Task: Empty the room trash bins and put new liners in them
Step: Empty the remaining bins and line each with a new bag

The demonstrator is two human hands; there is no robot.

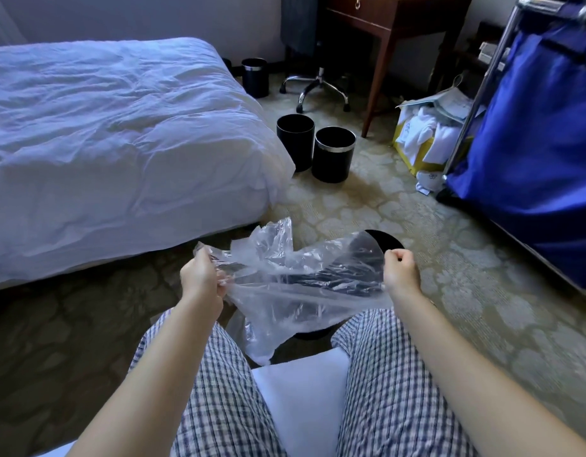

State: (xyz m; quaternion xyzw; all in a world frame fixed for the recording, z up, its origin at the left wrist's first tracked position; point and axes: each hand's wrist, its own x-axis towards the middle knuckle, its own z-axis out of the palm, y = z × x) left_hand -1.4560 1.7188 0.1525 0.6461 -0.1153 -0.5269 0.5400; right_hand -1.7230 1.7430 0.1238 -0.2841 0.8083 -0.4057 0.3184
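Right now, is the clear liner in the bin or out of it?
Out. Left hand and right hand grip the clear liner, stretched above the black bin; its loose end hangs outside.

A white bed [120, 127] fills the carpet's [449, 258] left side; a wooden desk [393, 14], chair base [314, 85] and blue laundry cart [532, 143] crowd its far right corner.

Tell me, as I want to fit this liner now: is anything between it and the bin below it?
Nothing visible does. The clear liner, held by the left hand and right hand, hangs right over the black bin; the plastic hides most of the bin's mouth.
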